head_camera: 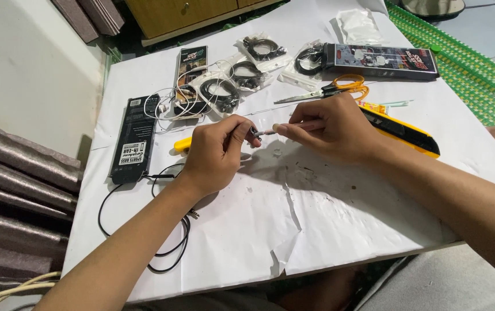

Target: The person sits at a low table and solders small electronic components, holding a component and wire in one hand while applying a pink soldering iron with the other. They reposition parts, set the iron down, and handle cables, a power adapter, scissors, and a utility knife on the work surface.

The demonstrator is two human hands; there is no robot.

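Left hand and right hand hide a small part.

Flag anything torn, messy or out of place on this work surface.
The white paper sheet covering the table is torn at its near edge, with a ragged flap by the middle, and is creased and flecked with small dark bits below the hands. A thin black cable trails loosely over the near left part.

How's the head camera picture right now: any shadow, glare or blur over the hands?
Head view: light is even, with no glare on the white paper; a soft shadow lies just below the left hand and right hand; both hands are sharp, though the small part pinched between them is too tiny to make out; the edges bow slightly.
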